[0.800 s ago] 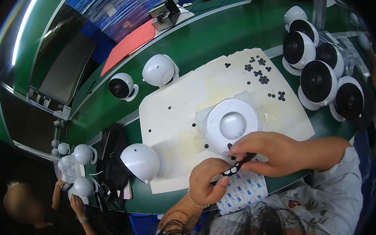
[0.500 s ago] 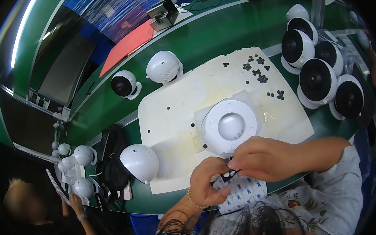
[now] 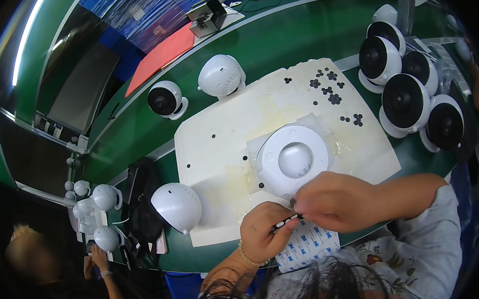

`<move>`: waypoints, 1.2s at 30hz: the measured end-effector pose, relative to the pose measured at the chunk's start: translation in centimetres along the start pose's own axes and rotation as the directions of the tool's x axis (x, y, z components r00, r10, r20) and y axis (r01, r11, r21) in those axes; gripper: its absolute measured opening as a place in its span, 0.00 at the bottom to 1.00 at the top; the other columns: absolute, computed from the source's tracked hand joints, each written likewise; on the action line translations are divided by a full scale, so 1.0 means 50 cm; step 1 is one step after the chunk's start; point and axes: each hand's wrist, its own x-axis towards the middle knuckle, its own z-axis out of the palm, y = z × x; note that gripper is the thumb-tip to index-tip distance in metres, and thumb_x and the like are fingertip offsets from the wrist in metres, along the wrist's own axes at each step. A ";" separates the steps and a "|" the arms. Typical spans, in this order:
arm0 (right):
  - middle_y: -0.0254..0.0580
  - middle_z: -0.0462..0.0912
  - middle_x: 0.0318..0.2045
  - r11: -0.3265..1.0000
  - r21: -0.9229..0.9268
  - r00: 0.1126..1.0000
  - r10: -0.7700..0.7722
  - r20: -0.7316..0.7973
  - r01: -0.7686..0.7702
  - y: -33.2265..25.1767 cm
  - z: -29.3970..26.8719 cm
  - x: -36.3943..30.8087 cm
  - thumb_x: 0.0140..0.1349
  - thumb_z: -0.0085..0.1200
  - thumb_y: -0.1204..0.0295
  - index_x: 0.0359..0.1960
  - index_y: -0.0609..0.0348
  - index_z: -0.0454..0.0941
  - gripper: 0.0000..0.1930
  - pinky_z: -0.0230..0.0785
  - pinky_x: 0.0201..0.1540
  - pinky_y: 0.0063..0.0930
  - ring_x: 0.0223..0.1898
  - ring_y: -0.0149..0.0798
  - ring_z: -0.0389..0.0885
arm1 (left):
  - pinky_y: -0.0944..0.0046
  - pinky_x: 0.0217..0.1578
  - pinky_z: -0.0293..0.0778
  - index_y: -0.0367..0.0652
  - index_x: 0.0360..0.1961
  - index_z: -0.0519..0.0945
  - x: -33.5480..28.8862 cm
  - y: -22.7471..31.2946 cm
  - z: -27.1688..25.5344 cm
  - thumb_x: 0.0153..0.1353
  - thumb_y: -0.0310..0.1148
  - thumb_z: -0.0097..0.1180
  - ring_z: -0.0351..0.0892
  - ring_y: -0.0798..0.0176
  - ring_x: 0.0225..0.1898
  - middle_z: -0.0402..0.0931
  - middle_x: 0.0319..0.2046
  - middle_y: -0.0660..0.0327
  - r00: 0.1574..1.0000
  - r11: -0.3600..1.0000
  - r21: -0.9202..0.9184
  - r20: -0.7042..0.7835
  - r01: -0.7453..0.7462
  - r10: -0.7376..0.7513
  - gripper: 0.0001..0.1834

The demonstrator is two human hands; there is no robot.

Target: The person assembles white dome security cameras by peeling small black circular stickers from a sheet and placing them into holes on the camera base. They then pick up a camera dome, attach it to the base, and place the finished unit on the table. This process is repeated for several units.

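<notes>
Pinching a narrow black-and-white strip point(image 3: 282, 224), lower middle of frame: left hand point(image 3: 263, 229), thumb and fingers clamped on it, forearm angled up from the bottom edge. Right hand point(image 3: 338, 202) comes in from frame right, forearm near level, back of hand up, fingers curled at the strip's upper end; blurred, can't tell if they grip it. Blue-and-white printed sheet point(image 3: 310, 247) just below. White ring-shaped base point(image 3: 295, 159) just above, on cream board point(image 3: 220, 203). White-and-black ball-shaped units point(image 3: 404, 102) clustered upper right.
</notes>
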 end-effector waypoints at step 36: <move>0.43 0.71 0.40 0.957 -0.090 0.941 0.252 -0.227 -0.277 0.057 -0.059 0.066 0.51 0.43 0.86 0.57 0.57 0.58 0.28 0.65 0.41 0.26 0.35 0.36 0.70 | 0.57 0.44 0.58 0.48 0.26 0.79 -0.013 0.000 -0.007 0.40 0.35 0.66 0.61 0.55 0.53 0.69 0.51 0.59 0.998 0.861 0.506 0.065 -0.057 0.027 0.11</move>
